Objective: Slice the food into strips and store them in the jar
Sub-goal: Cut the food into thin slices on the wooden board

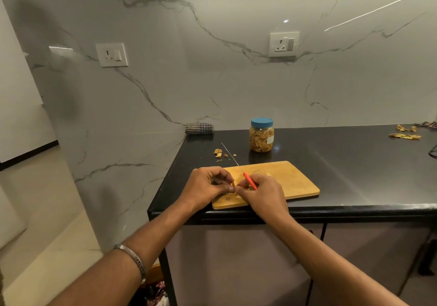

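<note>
A folded checked cloth (199,128) lies at the far left corner of the black worktop (354,163), against the marble wall. Just right of it, a few food scraps (218,152) sit near the tip of the knife (238,165). On the near left end of the wooden cutting board (290,182), the left hand (208,185) pinches a small piece of food (235,184) with curled fingers, and the right hand (262,193) meets it there, its grip closed round the knife's orange handle, the thin blade pointing away to the far left. Behind the board stands a clear jar (261,135) with its blue lid on, nearly full of yellow-brown strips. Far right, more peelings (404,135) lie well apart on the worktop.
</note>
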